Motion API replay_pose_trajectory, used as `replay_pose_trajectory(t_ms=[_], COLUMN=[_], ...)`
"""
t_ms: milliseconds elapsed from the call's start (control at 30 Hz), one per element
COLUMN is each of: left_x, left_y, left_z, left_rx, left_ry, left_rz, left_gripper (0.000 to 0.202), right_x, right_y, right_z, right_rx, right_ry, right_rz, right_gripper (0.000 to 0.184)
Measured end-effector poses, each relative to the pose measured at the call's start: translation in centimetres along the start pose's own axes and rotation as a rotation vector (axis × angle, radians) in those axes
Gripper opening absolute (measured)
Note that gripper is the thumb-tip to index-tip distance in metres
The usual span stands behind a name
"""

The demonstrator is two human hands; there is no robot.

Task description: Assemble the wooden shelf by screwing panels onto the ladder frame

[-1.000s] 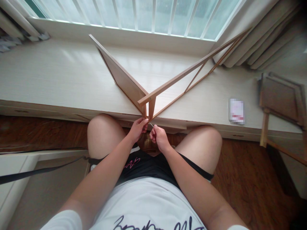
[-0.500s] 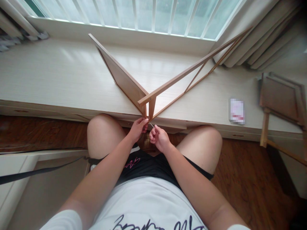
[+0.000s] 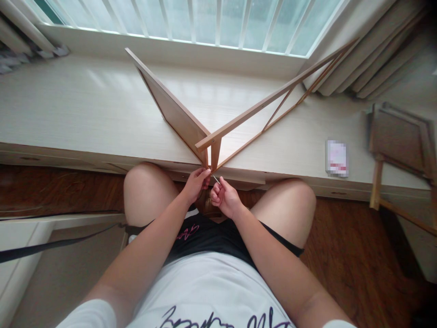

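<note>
Shifted slightly down and leftward since a moment ago, the right hand point(image 3: 223, 199) is curling its grip shut around a thin metal tool point(image 3: 215, 179), tip aimed at the near corner of the wooden frame point(image 3: 214, 154). The left hand point(image 3: 197, 183) is pinching that corner from below, fingers closed. The frame is standing V-shaped on the bench point(image 3: 68, 114), with a small packet point(image 3: 337, 158) lying well apart rightward.

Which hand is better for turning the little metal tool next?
Likely the right hand: it holds the thin tool to the wooden frame, while the left hand grips the frame's corner.
</note>
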State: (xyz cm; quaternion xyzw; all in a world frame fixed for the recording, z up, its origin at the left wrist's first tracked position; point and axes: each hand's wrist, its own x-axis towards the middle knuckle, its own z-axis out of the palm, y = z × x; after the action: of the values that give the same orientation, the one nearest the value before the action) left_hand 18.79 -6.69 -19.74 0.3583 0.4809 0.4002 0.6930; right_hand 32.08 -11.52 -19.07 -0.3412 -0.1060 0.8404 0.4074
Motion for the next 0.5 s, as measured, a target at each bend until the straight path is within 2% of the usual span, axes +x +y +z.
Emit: replay_pose_trajectory(t_ms=[500], left_x=[-0.07], left_y=[0.14], left_z=[0.1], left_rx=[-0.01], left_ry=[0.001], left_rz=[0.002], left_gripper=[0.031], right_x=[0.95], right_y=[-0.29], right_z=[0.08], right_rx=[0.067], right_ry=[-0.188], right_rz=[0.036], right_gripper=[0.048])
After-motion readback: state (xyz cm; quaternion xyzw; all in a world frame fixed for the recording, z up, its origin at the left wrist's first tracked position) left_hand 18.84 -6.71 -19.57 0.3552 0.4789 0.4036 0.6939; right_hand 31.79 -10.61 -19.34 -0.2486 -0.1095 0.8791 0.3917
